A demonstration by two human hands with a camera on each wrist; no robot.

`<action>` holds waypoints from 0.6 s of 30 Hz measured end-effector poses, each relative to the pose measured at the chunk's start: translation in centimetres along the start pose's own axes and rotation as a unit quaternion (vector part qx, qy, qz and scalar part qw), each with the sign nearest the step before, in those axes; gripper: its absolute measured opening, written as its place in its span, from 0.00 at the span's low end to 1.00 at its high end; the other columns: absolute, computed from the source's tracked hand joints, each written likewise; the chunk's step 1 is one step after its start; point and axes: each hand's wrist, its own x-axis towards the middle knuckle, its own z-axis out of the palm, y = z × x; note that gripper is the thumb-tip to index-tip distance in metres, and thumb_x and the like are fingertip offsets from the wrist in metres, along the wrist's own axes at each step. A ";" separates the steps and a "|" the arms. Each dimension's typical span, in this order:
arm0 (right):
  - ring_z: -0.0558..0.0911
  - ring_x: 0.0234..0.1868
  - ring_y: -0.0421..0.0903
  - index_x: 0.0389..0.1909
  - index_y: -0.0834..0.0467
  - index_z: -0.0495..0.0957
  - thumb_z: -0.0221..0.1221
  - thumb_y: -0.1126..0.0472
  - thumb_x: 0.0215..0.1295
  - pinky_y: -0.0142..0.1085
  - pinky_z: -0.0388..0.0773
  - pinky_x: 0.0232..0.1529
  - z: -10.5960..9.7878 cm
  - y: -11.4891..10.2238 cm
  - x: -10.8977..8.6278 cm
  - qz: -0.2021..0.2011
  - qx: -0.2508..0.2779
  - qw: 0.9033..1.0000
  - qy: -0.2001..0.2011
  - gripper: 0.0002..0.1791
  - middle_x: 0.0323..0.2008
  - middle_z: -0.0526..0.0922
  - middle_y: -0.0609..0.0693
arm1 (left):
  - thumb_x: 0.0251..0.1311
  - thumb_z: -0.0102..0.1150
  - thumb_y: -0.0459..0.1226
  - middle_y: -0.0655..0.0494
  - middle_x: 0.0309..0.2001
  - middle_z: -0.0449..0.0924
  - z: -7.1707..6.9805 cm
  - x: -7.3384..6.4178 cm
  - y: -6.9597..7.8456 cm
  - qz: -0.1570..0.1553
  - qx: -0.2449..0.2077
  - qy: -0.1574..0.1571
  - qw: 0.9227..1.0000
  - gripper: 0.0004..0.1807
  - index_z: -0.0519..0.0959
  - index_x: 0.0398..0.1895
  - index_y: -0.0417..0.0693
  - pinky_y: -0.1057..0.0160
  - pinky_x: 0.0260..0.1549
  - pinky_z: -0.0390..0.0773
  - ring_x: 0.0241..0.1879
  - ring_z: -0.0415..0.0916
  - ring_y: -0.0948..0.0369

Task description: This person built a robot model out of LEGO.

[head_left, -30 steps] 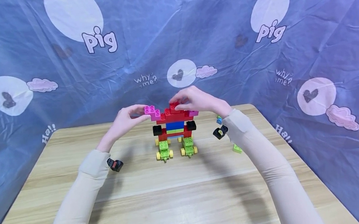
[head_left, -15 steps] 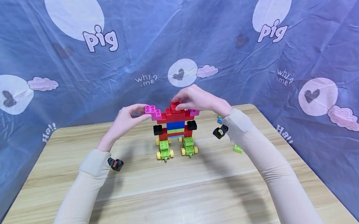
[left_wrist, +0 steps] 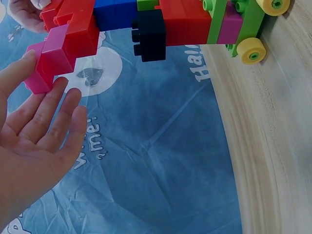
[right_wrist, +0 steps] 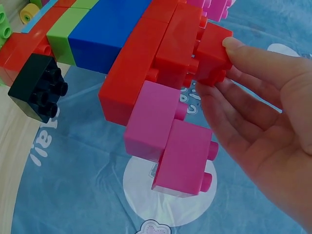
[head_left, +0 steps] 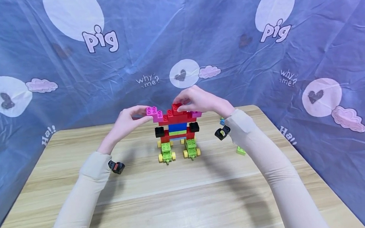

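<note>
A figure of toy building bricks stands upright on wheeled green bases (head_left: 166, 151), with a blue brick (head_left: 177, 127) in its middle and a wide red row above. My left hand (head_left: 126, 123) pinches the outer pink brick (left_wrist: 38, 73) of the stepped pair at the figure's left end. At the top, my right hand (head_left: 199, 100) holds a small red brick (right_wrist: 213, 52) between thumb and fingers, and that brick sits against the red bricks below it. Another stepped pair of pink bricks (right_wrist: 183, 158) sticks out at the right end, partly hidden by my right hand in the head view.
Black bricks (head_left: 159, 132) jut out from both sides of the figure. To the right on the wooden table (head_left: 177, 208) lie a loose green brick (head_left: 241, 151) and a small blue piece (head_left: 222, 121). A blue printed cloth (head_left: 125, 61) hangs behind the table.
</note>
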 end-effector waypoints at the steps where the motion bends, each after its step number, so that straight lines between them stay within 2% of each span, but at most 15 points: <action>1: 0.87 0.43 0.50 0.49 0.63 0.84 0.65 0.62 0.64 0.42 0.84 0.53 0.0 0.0 0.0 -0.001 -0.002 1.000 -0.002 0.14 0.45 0.88 0.57 | 0.61 0.67 0.46 0.48 0.51 0.85 0.0 0.0 0.0 0.001 0.001 -0.001 1.000 0.23 0.80 0.58 0.49 0.51 0.52 0.82 0.51 0.82 0.54; 11: 0.85 0.42 0.49 0.48 0.62 0.84 0.66 0.62 0.63 0.41 0.84 0.53 0.0 -0.3 0.3 0.000 -0.019 1.000 -0.011 0.14 0.44 0.88 0.56 | 0.62 0.66 0.45 0.46 0.51 0.85 -0.1 -0.2 0.1 -0.002 0.005 -0.006 1.000 0.23 0.79 0.59 0.48 0.54 0.52 0.81 0.52 0.81 0.51; 18: 0.84 0.41 0.48 0.48 0.62 0.84 0.65 0.63 0.63 0.42 0.84 0.52 0.0 -0.3 0.4 -0.007 -0.025 1.000 -0.012 0.13 0.43 0.88 0.55 | 0.62 0.66 0.46 0.45 0.52 0.85 -0.1 -0.1 0.2 -0.002 0.000 -0.014 1.000 0.24 0.79 0.59 0.47 0.51 0.54 0.80 0.53 0.81 0.51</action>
